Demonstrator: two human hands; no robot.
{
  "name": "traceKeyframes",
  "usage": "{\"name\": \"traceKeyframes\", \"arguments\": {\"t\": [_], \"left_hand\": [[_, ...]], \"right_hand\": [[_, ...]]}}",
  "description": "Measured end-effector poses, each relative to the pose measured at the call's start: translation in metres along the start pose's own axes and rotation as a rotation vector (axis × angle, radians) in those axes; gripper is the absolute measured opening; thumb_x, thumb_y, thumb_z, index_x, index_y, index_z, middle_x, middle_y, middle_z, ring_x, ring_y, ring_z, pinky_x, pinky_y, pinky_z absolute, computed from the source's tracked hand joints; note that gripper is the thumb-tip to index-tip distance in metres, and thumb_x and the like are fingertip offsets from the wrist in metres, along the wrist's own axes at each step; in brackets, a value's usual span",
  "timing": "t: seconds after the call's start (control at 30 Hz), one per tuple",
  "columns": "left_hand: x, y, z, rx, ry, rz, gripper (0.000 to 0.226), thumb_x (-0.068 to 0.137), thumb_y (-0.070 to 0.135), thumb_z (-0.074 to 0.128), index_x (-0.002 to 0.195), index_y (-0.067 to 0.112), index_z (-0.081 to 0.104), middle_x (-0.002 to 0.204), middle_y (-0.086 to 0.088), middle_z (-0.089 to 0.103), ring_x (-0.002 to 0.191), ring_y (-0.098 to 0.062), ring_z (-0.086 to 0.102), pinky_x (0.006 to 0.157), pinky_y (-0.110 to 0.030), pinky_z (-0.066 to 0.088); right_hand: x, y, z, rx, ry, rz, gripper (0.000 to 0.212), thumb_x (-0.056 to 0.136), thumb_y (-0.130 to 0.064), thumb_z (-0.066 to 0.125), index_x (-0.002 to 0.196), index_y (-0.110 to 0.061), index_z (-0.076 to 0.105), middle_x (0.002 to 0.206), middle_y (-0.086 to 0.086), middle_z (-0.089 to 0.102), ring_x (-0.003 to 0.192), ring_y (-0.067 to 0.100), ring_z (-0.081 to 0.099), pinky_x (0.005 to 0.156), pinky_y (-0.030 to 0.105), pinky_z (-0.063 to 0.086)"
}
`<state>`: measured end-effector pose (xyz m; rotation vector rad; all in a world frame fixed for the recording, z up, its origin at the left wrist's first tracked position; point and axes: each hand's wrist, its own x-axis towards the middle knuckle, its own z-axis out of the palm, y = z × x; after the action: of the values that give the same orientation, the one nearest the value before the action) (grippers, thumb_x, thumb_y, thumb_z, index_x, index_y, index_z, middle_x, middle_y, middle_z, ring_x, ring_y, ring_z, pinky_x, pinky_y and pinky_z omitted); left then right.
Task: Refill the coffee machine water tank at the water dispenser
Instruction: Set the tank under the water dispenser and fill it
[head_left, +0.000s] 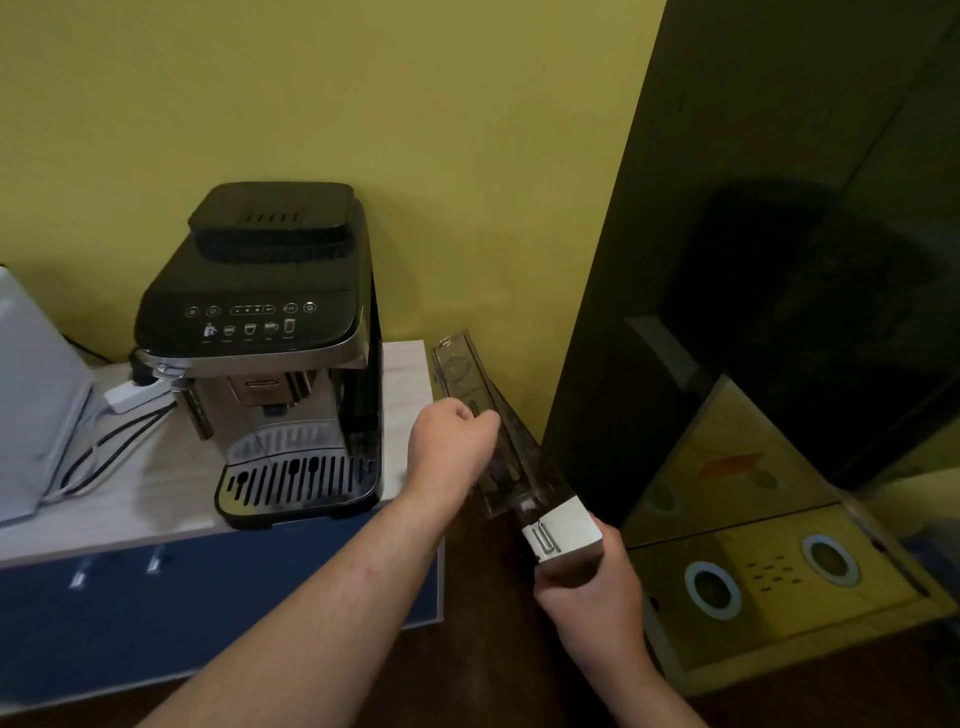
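Nearest, the right hand (587, 582) wraps its fingers (615, 564) around the white front end of the water tank (511, 447). The left hand (452, 439) grips the tank's clear side farther along, fingers curled shut on it. The tank hangs tilted, clear of the counter (410, 374), between the coffee machine (270, 338) and the dark water dispenser (779, 364). Behind stands a yellow wall (467, 130).

- An office-style coffee corner, it appears: an automatic coffee machine (270, 358) stands on a pale countertop (410, 374).
- A dark water dispenser (779, 519) stands beside a yellow-green wall (467, 130).
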<state>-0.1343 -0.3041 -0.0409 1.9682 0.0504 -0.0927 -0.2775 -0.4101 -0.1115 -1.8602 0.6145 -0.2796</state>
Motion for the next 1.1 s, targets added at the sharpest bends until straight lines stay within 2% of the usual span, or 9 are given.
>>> {"name": "traceKeyframes", "arguments": {"t": [0.1,0.23,0.33,0.43,0.5,0.57,0.73,0.87,1.1], "left_hand": [[0.009,0.002,-0.003,-0.031,0.023,0.051,0.016,0.082,0.020,0.058,0.071,0.016,0.047,0.072,-0.003,0.048,0.068,-0.022,0.051,0.064,-0.039,0.049],[0.033,-0.014,-0.007,-0.086,0.048,-0.019,0.010,0.075,0.021,0.053,0.077,0.022,0.043,0.083,-0.007,0.053,0.090,-0.042,0.067,0.078,-0.059,0.058],[0.055,-0.037,-0.008,-0.093,0.058,-0.070,0.012,0.077,0.024,0.053,0.082,0.023,0.042,0.086,-0.007,0.051,0.085,-0.039,0.065,0.076,-0.060,0.057],[0.079,-0.062,-0.005,-0.016,0.078,-0.084,0.043,0.074,0.046,0.067,0.102,0.022,0.045,0.100,-0.006,0.054,0.089,-0.026,0.061,0.080,-0.052,0.059],[0.098,-0.079,0.001,0.091,0.059,-0.099,0.082,0.072,0.045,0.078,0.136,0.018,0.035,0.128,-0.010,0.053,0.114,-0.028,0.058,0.093,-0.043,0.054],[0.118,-0.093,0.010,0.154,0.022,-0.123,0.106,0.071,0.036,0.083,0.152,0.020,0.017,0.148,-0.013,0.045,0.133,-0.031,0.049,0.105,-0.040,0.047],[0.160,-0.128,0.032,0.340,-0.059,-0.208,0.096,0.069,0.032,0.075,0.148,0.010,0.027,0.137,-0.015,0.049,0.113,-0.032,0.060,0.091,-0.045,0.057],[0.177,-0.148,0.048,0.517,-0.082,-0.217,0.100,0.083,0.033,0.066,0.156,0.001,0.006,0.151,-0.020,0.025,0.130,-0.036,0.047,0.101,-0.041,0.050],[0.199,-0.166,0.064,0.736,-0.137,-0.229,0.087,0.094,0.030,0.048,0.152,-0.011,-0.001,0.154,-0.028,0.023,0.139,-0.039,0.031,0.110,-0.042,0.037]], "right_hand": [[0.015,0.003,-0.006,-0.022,-0.002,0.011,0.083,0.064,-0.001,0.083,0.135,-0.023,0.047,0.116,-0.005,0.058,0.116,0.014,0.053,0.093,0.030,0.046],[0.039,0.002,-0.009,-0.019,-0.026,0.010,0.076,0.067,-0.001,0.082,0.132,-0.022,0.048,0.106,-0.014,0.057,0.111,0.011,0.053,0.093,0.028,0.047],[0.059,0.003,-0.004,-0.017,-0.011,0.007,0.071,0.068,-0.001,0.082,0.128,-0.021,0.050,0.105,-0.013,0.057,0.111,0.013,0.055,0.087,0.023,0.048],[0.081,0.007,0.005,-0.010,0.021,0.018,0.067,0.067,-0.003,0.082,0.122,-0.025,0.051,0.113,-0.005,0.060,0.113,0.016,0.058,0.084,0.023,0.048],[0.096,0.008,0.014,-0.006,0.038,0.023,0.064,0.067,-0.004,0.082,0.117,-0.030,0.050,0.113,-0.004,0.061,0.111,0.016,0.058,0.082,0.021,0.047],[0.109,0.008,0.022,-0.006,0.049,0.034,0.064,0.067,-0.004,0.082,0.113,-0.033,0.048,0.110,-0.006,0.060,0.109,0.015,0.058,0.080,0.020,0.046],[0.143,0.011,0.041,-0.028,0.073,0.060,0.064,0.066,-0.003,0.082,0.114,-0.030,0.049,0.104,-0.008,0.059,0.104,0.014,0.058,0.081,0.022,0.048],[0.160,0.014,0.049,-0.028,0.072,0.083,0.067,0.066,-0.003,0.082,0.111,-0.035,0.045,0.102,-0.011,0.057,0.101,0.011,0.056,0.082,0.026,0.050],[0.179,0.019,0.055,-0.013,0.056,0.111,0.069,0.066,-0.002,0.083,0.111,-0.037,0.044,0.097,-0.023,0.053,0.091,0.002,0.055,0.077,0.020,0.048]]}}
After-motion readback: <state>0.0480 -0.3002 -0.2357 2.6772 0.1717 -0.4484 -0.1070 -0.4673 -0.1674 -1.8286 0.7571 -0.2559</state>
